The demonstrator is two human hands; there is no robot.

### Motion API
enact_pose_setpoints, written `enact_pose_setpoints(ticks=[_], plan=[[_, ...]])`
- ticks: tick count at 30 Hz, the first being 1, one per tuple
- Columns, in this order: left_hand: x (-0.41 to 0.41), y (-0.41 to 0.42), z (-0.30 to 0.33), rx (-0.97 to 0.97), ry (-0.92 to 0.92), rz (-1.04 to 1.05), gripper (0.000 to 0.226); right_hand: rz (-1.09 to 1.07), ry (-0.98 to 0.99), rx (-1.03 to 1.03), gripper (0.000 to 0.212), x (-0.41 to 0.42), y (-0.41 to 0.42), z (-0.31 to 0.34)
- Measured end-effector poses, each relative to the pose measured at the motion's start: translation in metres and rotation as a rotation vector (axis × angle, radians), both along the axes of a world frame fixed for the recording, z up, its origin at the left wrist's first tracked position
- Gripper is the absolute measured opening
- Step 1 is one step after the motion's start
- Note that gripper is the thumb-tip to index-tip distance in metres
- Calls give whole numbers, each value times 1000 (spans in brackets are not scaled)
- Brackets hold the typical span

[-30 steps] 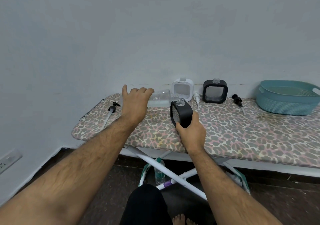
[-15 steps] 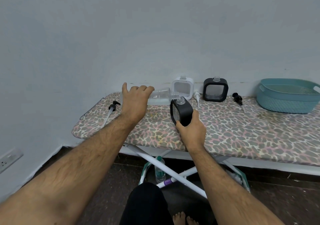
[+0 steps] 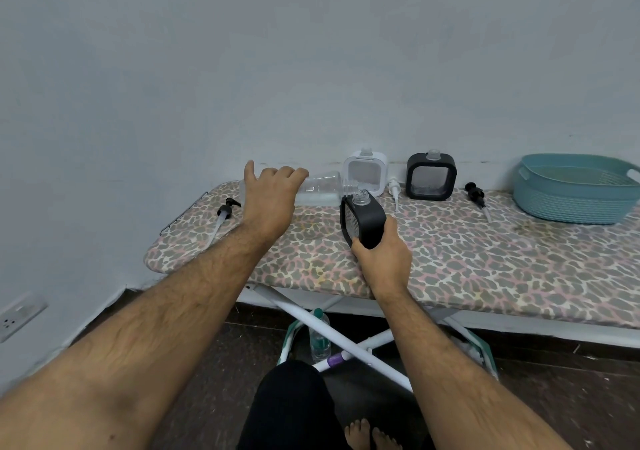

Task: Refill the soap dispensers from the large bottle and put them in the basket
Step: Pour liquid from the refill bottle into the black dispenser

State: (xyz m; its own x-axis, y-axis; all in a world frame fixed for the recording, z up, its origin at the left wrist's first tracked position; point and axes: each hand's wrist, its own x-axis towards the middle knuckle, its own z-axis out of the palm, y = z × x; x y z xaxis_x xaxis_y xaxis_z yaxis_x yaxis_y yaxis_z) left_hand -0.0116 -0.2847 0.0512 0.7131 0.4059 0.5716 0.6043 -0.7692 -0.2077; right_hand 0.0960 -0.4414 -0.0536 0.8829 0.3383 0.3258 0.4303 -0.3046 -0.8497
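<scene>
Clear large bottle point(image 3: 317, 191) lying tipped in my left hand point(image 3: 270, 200), I am keeping its mouth over the black dispenser point(image 3: 363, 219) my right hand point(image 3: 382, 259) is gripping on the ironing board point(image 3: 485, 259), pouring slowly.

Leopard-print board cover point(image 3: 450, 259) — teal basket point(image 3: 571, 203)

Clear plastic bottle point(image 3: 320, 191); matt black dispenser point(image 3: 367, 219).
</scene>
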Motion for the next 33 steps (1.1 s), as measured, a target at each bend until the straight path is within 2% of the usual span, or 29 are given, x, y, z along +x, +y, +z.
enact_pose_setpoints(ticks=[33], plan=[[1, 3, 0, 21, -13, -16, 62, 10, -10, 5, 41, -1, -3, 3]])
